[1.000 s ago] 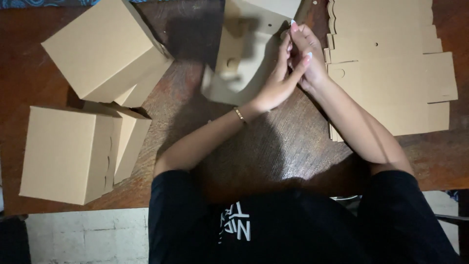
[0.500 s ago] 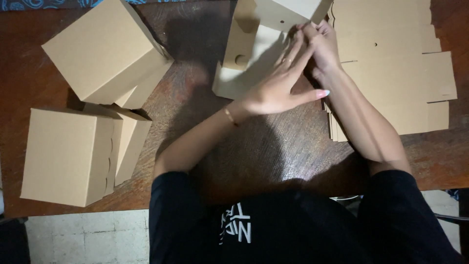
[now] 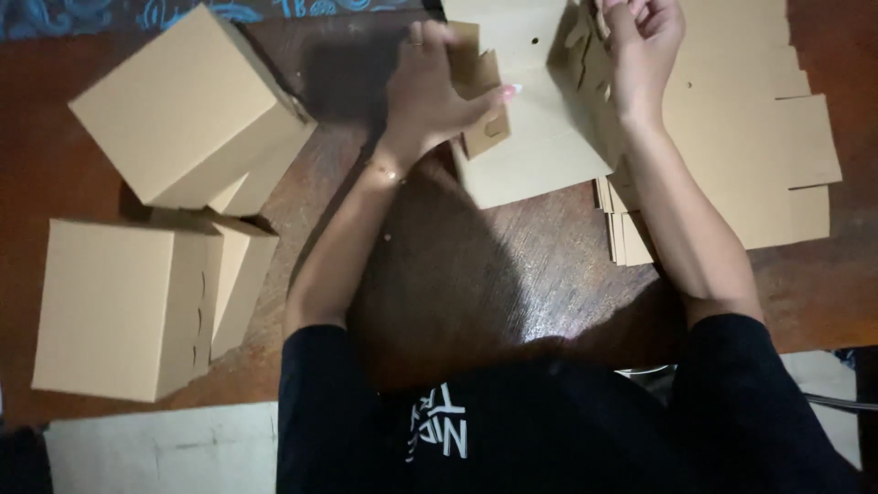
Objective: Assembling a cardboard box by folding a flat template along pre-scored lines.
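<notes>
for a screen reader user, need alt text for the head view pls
Both hands fold a flat cardboard box blank on a wooden table: left hand on a side flap, right hand on the other. A stack of blanks lies right, two folded boxes left.

1. Black short-sleeve tee [image 3: 512, 421], sleeves end above the elbows; forearms bare.
2. White block print on the tee's chest, seen upside down from the head cam.
3. Thin bracelet [image 3: 388, 171] on left wrist, small beads or links.
4. Left hand [image 3: 430, 96]: light polished nails.
5. Right hand [image 3: 640, 46]: no rings or watch visible.
</notes>
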